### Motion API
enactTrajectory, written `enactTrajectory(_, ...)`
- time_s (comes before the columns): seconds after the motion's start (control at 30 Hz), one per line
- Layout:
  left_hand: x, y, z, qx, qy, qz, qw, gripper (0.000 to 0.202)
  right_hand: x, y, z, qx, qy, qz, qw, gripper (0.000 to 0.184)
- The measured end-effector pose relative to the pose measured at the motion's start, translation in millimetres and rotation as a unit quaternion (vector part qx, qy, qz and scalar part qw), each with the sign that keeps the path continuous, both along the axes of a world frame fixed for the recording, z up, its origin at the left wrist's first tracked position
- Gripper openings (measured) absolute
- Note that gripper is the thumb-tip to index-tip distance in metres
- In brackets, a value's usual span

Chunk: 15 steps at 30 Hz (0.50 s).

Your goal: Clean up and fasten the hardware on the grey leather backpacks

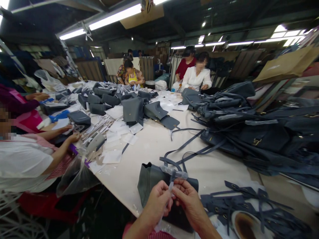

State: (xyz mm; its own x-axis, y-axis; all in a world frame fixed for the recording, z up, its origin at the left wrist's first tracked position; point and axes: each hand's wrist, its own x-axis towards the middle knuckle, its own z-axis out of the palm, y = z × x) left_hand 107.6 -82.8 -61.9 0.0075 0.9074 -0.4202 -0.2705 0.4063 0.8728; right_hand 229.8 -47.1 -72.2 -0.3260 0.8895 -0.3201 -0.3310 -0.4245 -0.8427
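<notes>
A dark grey handbag (147, 186) lies at the table edge in front of me, its straps (171, 162) trailing away over the tabletop. Whitish plastic film (174, 172) covers a length of its handle. Close to this handle, my left hand (159, 199) pinches a thin strip of translucent plastic film (170, 186). My right hand (184, 194) is closed at the same strip, thumb and fingertips pressed together. The two hands almost touch, and they hide part of the bag. What lies under the right fingers is partly hidden.
Dark bags with straps (259, 132) are heaped on the right. Buckled straps (231, 202) and a stained cup (245, 224) lie nearer. More bags (133, 109) and white papers (112, 156) cover the far left table (149, 142). Co-workers sit left (27, 156) and behind.
</notes>
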Motion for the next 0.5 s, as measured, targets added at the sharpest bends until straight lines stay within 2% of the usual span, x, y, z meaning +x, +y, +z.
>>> enactTrajectory(0.1, 2.2, -0.3, -0.9, -0.004, -0.014, -0.004, 1.000, 0.044, -6.2, -0.5, 0.0, 0.003, -0.013, -0.008, 1.000, 0.044)
enactTrajectory(0.27, 2.1, -2.0, 2.3, 0.074, 0.085, 0.019, 0.993, 0.039, -14.9, 0.1, 12.2, -0.006, -0.028, -0.025, 0.999, 0.038)
enactTrajectory(0.4, -1.8, 2.9, -1.4, 0.046, 0.030, -0.007, 0.998, 0.046, -22.2, 5.5, 11.7, -0.007, -0.053, -0.070, 0.996, 0.041)
enactTrajectory(0.5, -4.0, 8.4, -4.1, 0.045, 0.065, 0.003, 0.997, 0.053, -26.7, 8.7, 11.6, -0.018, -0.069, -0.069, 0.995, 0.045)
